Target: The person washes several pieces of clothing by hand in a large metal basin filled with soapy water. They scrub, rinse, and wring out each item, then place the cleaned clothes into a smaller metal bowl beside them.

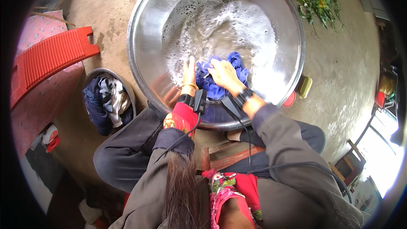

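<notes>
A large round metal basin [148, 60] holds sudsy water [219, 22]. Wet blue cloth [216, 86] lies bunched at the basin's near side, partly under my hands. My right hand [225, 74] grips the cloth from above, with its fingers curled into it. Just left of the cloth is my left hand [189, 74], fingers extended and beside the bundle; its palm side is hidden, and whether it pinches any cloth does not show. Both wrists carry black straps with small devices and cables, and the left one also a yellow bangle.
A red plastic washboard [57, 58] rests on pink patterned cloth [63, 86] at the left. Near it, a metal bucket [133, 98] holds dark and white clothes. A red round item [289, 99] and a yellowish soap-like block [305, 87] sit right of the basin. Leafy greens [313, 0] lie beyond.
</notes>
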Available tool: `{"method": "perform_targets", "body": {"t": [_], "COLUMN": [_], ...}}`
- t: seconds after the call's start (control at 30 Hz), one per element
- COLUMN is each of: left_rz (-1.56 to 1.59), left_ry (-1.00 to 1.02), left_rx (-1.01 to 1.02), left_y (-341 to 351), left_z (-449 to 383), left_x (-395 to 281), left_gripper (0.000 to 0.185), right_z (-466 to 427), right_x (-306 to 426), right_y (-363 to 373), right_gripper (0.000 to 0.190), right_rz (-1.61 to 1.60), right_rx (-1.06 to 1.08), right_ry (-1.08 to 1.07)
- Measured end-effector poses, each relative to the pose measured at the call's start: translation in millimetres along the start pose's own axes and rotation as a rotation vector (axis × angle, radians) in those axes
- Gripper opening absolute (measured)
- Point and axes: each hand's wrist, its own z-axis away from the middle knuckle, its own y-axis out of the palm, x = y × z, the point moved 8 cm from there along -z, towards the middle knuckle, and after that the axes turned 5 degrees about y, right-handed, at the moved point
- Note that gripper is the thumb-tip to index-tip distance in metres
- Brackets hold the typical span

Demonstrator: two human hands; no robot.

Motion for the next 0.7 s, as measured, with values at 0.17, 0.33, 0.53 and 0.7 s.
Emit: {"method": "perform_targets", "body": {"t": [0.17,0.33,0.53,0.7], "left_rz": [-1.127,-1.135,-1.221,-1.260], "left_ry": [0.234,0.591,0.511,0.381], "left_rx": [0.000,-0.028,-0.004,-0.106], "left_y": [58,100,104,108], "left_z": [58,122,96,58], "left_x": [10,3,10,11], "left_gripper": [0.048,0.040,0.041,0.040], "right_z": [75,79,51,8], "right_x": [-71,-104,-117,-122], "right_y": [-59,-32,-13,-6], "right_gripper": [0.037,0.066,0.052,0.039], "right_rz": [0.033,0.025,0.167,0.260], "right_rx": [-0.307,-0.137,-0.126,-0.245], "right_ry": [0.339,0.646,0.607,0.369]}}
